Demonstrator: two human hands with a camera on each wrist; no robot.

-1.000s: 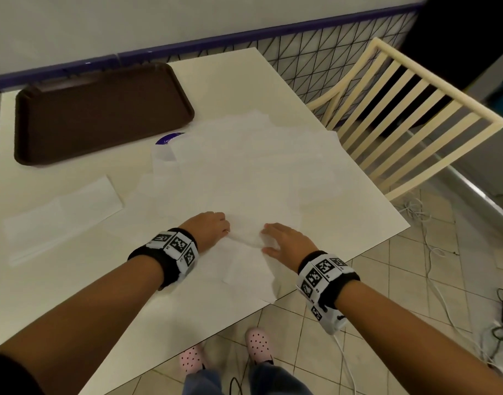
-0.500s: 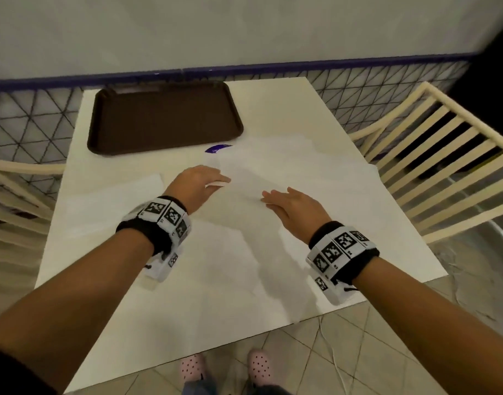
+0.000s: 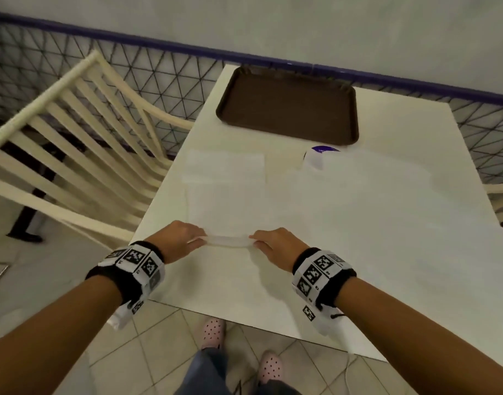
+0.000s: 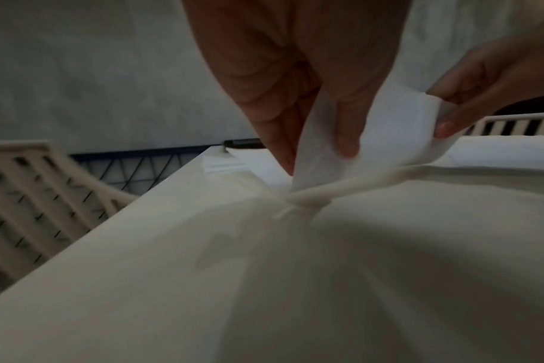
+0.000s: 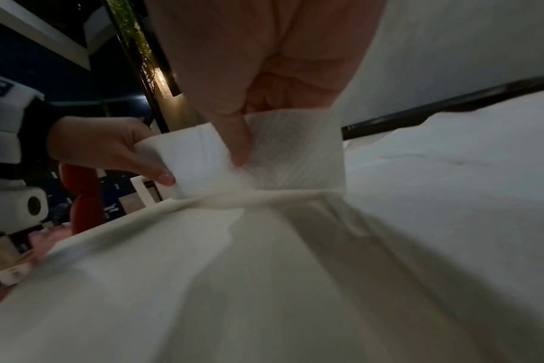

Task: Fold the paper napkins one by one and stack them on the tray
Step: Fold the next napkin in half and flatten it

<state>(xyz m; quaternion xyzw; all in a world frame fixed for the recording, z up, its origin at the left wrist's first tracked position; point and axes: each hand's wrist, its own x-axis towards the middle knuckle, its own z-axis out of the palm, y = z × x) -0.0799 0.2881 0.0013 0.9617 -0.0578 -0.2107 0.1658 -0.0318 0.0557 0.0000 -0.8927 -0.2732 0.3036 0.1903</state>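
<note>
Both hands are on it: the left hand [image 3: 178, 241] pinches one end of the white paper napkin [image 3: 227, 240], thumb and fingertips [image 4: 346, 137] clamped on the raised strip, and the right hand [image 3: 276, 244] pinches the other end the same way. Each grip grasps the napkin's lifted near edge, stretched between the two hands just above the surface [image 3: 244, 292], near its front edge. In the wrist views that edge stands up as a folded band, while the rest of the sheet trails flat away from the person.

Outward now: beyond the hands, more thin white paper napkins [image 3: 358, 201] lie spread flat and overlapping across the middle and right of the surface. A folded white napkin [image 3: 226, 166] sits toward the left edge, apart from the loose ones. A small purple-and-white item [image 3: 320, 155] peeks out at the far side of the spread; what it is, I cannot tell. The dark brown rectangular plastic tray [image 3: 287, 109] rests at the far edge, by the wall. A cream slatted wooden chair [image 3: 73, 143] stands off the left side.
</note>
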